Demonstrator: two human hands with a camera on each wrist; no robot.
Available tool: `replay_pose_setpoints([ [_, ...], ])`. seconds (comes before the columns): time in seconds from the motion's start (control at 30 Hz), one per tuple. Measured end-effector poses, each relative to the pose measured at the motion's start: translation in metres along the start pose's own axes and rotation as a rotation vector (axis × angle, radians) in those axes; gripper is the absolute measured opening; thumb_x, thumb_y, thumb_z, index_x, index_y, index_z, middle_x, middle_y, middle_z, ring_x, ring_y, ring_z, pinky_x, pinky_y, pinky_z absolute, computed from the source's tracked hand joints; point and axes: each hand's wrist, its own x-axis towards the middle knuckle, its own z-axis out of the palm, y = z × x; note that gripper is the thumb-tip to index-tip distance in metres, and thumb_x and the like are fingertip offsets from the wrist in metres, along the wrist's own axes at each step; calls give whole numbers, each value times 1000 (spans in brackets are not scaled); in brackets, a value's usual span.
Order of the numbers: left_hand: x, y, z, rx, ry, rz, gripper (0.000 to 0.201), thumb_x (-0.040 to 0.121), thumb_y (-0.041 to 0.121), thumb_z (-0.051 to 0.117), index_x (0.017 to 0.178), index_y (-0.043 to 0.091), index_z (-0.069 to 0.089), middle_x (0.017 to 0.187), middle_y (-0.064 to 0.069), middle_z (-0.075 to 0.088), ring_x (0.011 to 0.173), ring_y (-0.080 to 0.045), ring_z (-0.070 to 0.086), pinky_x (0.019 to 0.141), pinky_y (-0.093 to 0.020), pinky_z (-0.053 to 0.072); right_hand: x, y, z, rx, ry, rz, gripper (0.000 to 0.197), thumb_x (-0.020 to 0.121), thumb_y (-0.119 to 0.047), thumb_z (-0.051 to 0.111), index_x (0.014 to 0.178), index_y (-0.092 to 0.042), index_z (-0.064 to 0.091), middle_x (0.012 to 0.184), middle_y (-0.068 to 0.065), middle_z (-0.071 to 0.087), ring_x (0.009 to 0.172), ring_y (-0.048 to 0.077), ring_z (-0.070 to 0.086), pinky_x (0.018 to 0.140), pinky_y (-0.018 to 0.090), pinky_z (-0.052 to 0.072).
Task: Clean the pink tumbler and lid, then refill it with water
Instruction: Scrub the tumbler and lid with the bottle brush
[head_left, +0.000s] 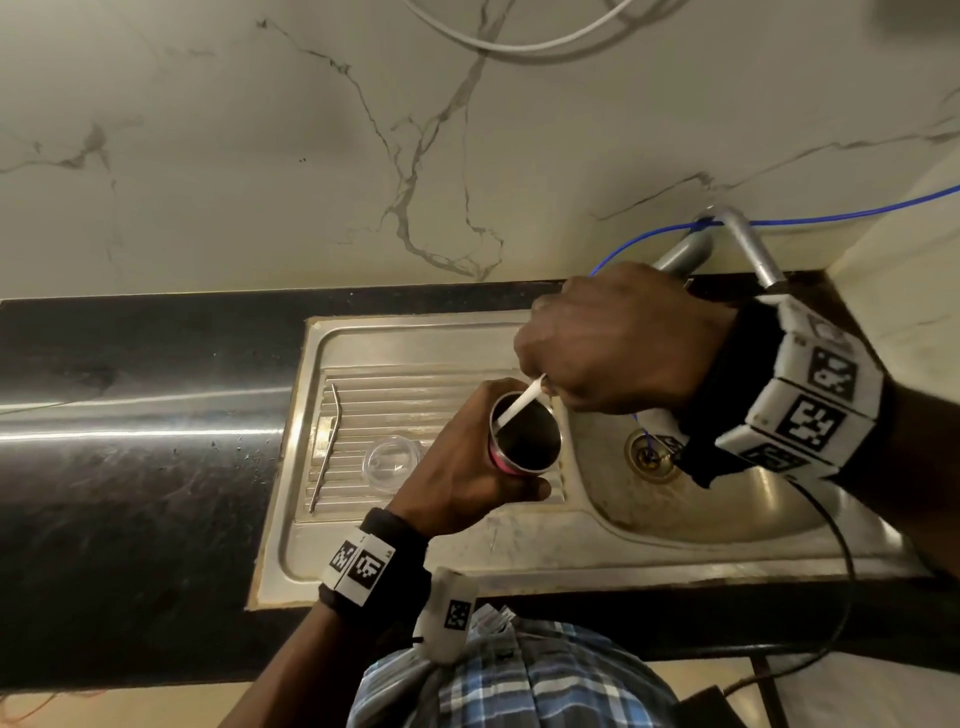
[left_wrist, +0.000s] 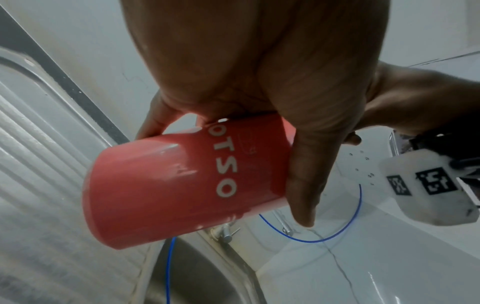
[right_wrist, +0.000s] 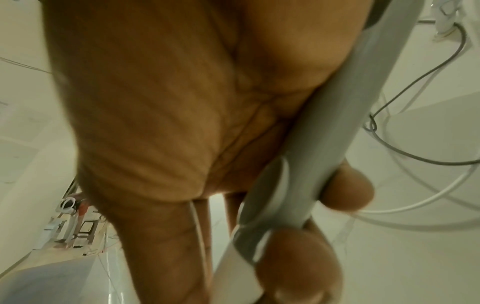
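The pink tumbler (head_left: 527, 441) with a steel inside is tilted over the rim between draining board and basin; my left hand (head_left: 457, 478) grips its body. From below, the left wrist view shows the tumbler (left_wrist: 166, 185) with white letters, my left hand (left_wrist: 259, 72) curled round it. My right hand (head_left: 613, 343) grips a brush by its grey handle (head_left: 680, 254), and the white stem (head_left: 522, 402) reaches into the tumbler's mouth. The handle (right_wrist: 319, 144) lies across my right hand (right_wrist: 168, 102). A clear lid (head_left: 387, 462) lies on the draining board.
A bent metal straw (head_left: 326, 447) lies on the ribbed draining board left of the lid. The steel sink basin (head_left: 727, 499) with its drain (head_left: 649, 457) is under my right wrist. A tap pipe (head_left: 753, 244) and thin blue tube (head_left: 831, 213) stand behind it. Black counter (head_left: 130, 389) stretches left.
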Motion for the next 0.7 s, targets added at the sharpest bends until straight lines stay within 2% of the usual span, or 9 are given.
replay_pose_setpoints([
  [0.07,1,-1,1,2,0,-3,87,69,23,100,136,37,46,128,14,62,115,-2,61,93,-14,50,0,1,-3,-13,-2,3,22,102,-35,55,86,-27,42,83,-6,41,79,18,50,50,27,20],
  [0.17,1,-12,-3,27,7,-25,85,69,26,99,136,32,48,128,9,62,116,-10,62,99,-36,55,-3,10,-8,0,14,15,29,103,-36,53,79,-26,40,77,-8,37,69,13,45,50,27,21],
  [0.23,-1,-20,-6,24,24,-59,85,68,27,99,136,31,48,127,8,63,116,-14,63,99,-44,55,-7,13,-12,18,25,12,17,105,-38,52,90,-29,50,78,-8,39,72,13,46,50,27,20],
  [0.33,-3,-21,-6,12,27,-61,86,68,27,99,136,32,47,127,9,63,114,-11,63,98,-40,56,-10,8,-14,3,11,-2,9,104,-38,53,100,-31,57,81,-8,40,76,16,48,50,27,18],
  [0.4,-4,-16,-3,-1,16,-48,87,69,27,100,137,34,46,128,10,63,114,-7,63,96,-28,55,-8,-1,-14,-11,4,-22,17,102,-35,53,88,-26,53,80,-6,38,71,15,44,50,27,17],
  [0.47,-2,-9,2,-11,-9,-27,89,70,28,100,138,38,44,130,13,63,115,-4,63,93,-19,53,-6,-7,-13,-27,-14,-54,38,100,-32,54,71,-23,33,74,-5,32,61,12,33,49,28,18],
  [0.57,-3,-6,3,-21,-24,-14,89,71,27,100,139,40,44,132,15,62,117,-4,63,94,-20,53,-4,-10,-12,-18,-10,-68,44,100,-31,55,69,-24,25,73,-5,30,58,10,26,50,28,19],
  [0.63,-4,-7,-1,-31,-20,-10,89,71,26,100,141,36,45,133,14,62,119,-5,63,95,-22,53,-4,-11,-8,-10,-9,-54,37,100,-32,54,73,-24,30,74,-6,31,61,12,33,56,30,29],
  [0.7,-4,-10,-5,-33,3,-9,89,70,24,100,140,35,46,132,13,63,118,-6,64,95,-23,54,-6,-10,-5,3,-18,-38,31,102,-33,52,79,-27,34,75,-6,30,70,15,39,60,31,32],
])
